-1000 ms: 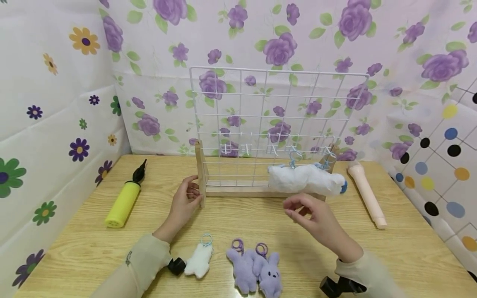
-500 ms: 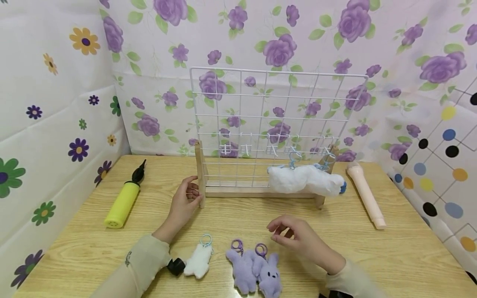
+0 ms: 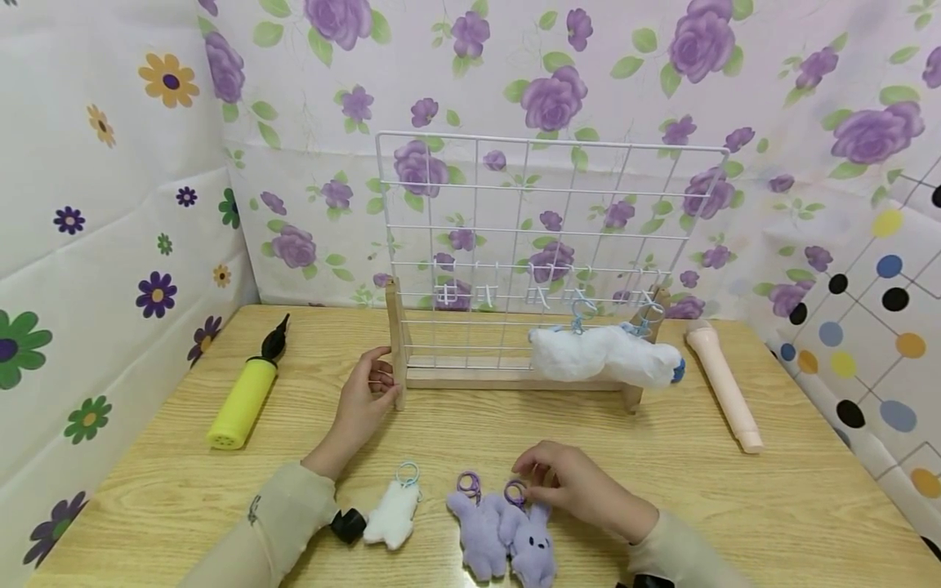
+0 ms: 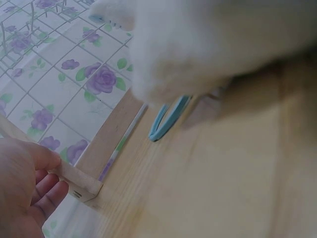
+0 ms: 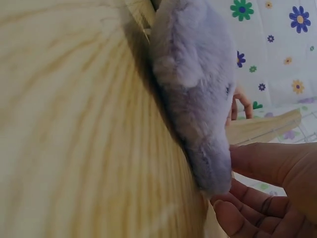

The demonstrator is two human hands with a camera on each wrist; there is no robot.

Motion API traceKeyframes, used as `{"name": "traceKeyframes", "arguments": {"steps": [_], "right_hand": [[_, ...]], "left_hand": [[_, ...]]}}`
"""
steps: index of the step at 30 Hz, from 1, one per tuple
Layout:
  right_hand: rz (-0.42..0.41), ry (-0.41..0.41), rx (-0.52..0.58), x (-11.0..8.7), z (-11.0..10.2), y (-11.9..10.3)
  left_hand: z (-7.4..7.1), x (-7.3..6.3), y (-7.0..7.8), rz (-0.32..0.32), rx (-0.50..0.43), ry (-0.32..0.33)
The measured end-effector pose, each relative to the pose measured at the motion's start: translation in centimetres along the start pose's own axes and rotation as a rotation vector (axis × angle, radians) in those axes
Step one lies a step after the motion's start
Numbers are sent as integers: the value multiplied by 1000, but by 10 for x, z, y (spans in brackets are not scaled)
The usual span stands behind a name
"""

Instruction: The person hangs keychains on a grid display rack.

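One yellow plastic hand pump with a black nozzle [image 3: 243, 404] lies leftmost on the wood-grain counter [image 3: 441, 425], then comes the left hand [image 3: 363, 392], its fingers clamped on one pale wooden upright [image 3: 397, 343] of a white wire-grid rack [image 3: 551, 141]. Next lie one white plush animal with a light-blue ring [image 3: 392, 518] and two lilac plush animals [image 3: 481, 535] touching side by side; the right hand [image 3: 577, 487] has thumb and forefinger apart at the right one's purple ring [image 3: 506, 492], contact unclear. White plush [image 3: 603, 355] hangs from two light-blue rings on the rack, left of one pale-pink tube-shaped object [image 3: 724, 388].
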State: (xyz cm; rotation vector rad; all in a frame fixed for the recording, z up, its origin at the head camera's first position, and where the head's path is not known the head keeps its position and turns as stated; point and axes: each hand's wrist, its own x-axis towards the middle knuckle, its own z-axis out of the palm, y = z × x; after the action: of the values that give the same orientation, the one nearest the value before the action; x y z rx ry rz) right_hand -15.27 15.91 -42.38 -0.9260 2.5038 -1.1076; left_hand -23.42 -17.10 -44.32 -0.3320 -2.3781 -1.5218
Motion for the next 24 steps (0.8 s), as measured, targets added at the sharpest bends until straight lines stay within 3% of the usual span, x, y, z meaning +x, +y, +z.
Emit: {"name": "traceKeyframes", "arguments": {"steps": [11, 24], "right_hand": [[-8, -39, -69, 6, 3, 1], [55, -53, -80, 9, 4, -1]], "left_hand": [[0, 0, 0, 11, 10, 1], [-1, 0, -3, -8, 23, -15]]}}
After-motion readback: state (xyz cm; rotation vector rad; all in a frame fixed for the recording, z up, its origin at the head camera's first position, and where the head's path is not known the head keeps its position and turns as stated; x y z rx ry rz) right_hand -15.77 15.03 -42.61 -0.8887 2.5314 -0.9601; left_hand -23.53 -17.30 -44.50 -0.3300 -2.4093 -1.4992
